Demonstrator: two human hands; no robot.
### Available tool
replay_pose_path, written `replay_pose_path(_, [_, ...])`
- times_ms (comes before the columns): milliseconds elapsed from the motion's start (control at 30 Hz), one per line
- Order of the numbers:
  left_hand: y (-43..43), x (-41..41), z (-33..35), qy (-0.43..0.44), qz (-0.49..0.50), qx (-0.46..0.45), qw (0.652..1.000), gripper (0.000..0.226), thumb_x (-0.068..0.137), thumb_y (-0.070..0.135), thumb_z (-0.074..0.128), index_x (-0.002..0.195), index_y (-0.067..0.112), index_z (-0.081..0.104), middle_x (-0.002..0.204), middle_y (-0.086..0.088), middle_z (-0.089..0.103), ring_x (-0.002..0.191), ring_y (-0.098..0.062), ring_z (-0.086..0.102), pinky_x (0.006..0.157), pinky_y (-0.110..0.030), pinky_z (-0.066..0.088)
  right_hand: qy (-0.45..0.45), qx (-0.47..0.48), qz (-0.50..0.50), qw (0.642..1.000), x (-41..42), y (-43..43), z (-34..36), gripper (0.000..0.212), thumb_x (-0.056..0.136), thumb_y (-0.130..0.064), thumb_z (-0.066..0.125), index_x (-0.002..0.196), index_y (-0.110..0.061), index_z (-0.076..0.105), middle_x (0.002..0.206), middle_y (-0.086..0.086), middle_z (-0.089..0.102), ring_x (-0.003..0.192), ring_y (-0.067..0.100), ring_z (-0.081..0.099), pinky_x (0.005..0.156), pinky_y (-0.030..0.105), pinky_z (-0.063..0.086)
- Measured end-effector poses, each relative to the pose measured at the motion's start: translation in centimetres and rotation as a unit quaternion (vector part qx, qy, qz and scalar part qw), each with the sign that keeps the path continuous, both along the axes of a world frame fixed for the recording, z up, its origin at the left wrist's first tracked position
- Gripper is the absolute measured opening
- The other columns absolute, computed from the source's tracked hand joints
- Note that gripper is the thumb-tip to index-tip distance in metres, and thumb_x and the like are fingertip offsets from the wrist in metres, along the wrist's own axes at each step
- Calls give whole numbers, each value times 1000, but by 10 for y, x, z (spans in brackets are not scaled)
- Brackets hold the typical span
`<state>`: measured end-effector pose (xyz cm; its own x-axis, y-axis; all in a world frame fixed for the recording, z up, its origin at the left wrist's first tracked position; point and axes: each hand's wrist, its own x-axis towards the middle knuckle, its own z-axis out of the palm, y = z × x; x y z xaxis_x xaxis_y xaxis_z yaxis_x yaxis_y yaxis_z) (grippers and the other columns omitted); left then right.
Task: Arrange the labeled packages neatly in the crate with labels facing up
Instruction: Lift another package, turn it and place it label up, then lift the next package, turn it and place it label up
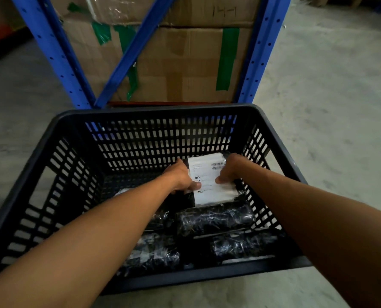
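A black slotted plastic crate (58,167) stands on the concrete floor in front of me. Inside, at the far right, lies a black wrapped package with a white label (207,174) facing up. My left hand (180,176) grips its left edge and my right hand (231,167) grips its right edge, thumbs resting on the label. Nearer to me lie several black shiny wrapped packages (214,218), (245,244), (154,254) with no label showing on top. My forearms hide part of the crate floor.
A blue steel rack frame (58,56) with a diagonal brace stands just behind the crate, holding stacked cardboard boxes (185,63) with green tape. Grey concrete floor (329,96) stretches to the right and left of the crate.
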<state>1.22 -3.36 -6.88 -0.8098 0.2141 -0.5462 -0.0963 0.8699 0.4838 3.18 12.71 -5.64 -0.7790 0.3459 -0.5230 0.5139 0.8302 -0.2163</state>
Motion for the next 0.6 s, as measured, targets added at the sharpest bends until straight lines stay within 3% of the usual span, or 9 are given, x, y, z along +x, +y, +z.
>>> replay_pose_path(100, [-39, -6, 19, 87, -7, -76, 993, 44, 79, 33, 78, 112, 11, 59, 121, -7, 65, 97, -23, 60, 76, -30, 46, 142, 117, 77, 980, -3, -36, 21, 44, 79, -25, 70, 117, -6, 59, 114, 14, 61, 103, 32, 59, 85, 38, 53])
replay_pose_path(167, [-52, -19, 25, 126, 9, -97, 987, 39, 81, 32, 75, 113, 11, 65, 118, -8, 67, 100, -26, 63, 73, -29, 48, 204, 83, 56, 974, -8, -54, 33, 36, 79, -23, 66, 110, -5, 59, 108, 17, 62, 98, 35, 63, 74, 33, 49])
replay_pose_path(267, [-92, -20, 30, 107, 11, -162, 981, 39, 88, 31, 67, 119, 9, 64, 123, -10, 65, 101, -26, 61, 72, -28, 42, 114, -79, 90, 986, -1, -98, 36, 13, 82, -17, 62, 81, -4, 59, 77, 13, 64, 62, 26, 68, 51, 24, 54])
replay_pose_path(333, [-123, -11, 23, 75, 20, -201, 977, 50, 92, 37, 61, 131, 6, 56, 134, -12, 58, 110, -27, 58, 76, -29, 43, 50, -136, 142, 979, 6, -130, 29, 13, 85, -14, 58, 82, -3, 64, 81, 17, 68, 65, 26, 70, 39, 20, 49])
replay_pose_path(367, [-136, -7, 18, 52, 35, -204, 977, 58, 94, 40, 58, 138, 5, 50, 141, -12, 53, 119, -28, 55, 83, -30, 44, 33, -144, 168, 975, 8, -142, 23, 19, 88, -14, 56, 94, 0, 66, 95, 20, 70, 81, 29, 71, 46, 22, 49])
replay_pose_path(467, [-163, 6, 2, -35, 64, -198, 978, 70, 98, 48, 46, 150, 3, 34, 157, -14, 33, 138, -31, 40, 105, -33, 38, -12, -140, 171, 975, 7, -167, -1, 39, 98, -19, 43, 124, 6, 57, 132, 23, 57, 121, 35, 55, 89, 36, 46])
replay_pose_path(533, [-169, 11, -5, -104, 92, -144, 980, 68, 100, 46, 43, 151, 4, 29, 160, -14, 25, 137, -36, 39, 98, -43, 46, -38, -154, 138, 978, 5, -174, -13, 42, 101, -23, 39, 127, 6, 56, 138, 23, 53, 126, 33, 51, 100, 35, 39])
replay_pose_path(600, [-167, 14, -6, -144, 135, -74, 978, 59, 101, 37, 46, 149, 5, 33, 156, -16, 29, 130, -40, 46, 83, -47, 55, -69, -149, 146, 975, 2, -173, -21, 39, 99, -25, 43, 120, 3, 61, 126, 21, 61, 115, 33, 58, 97, 35, 42])
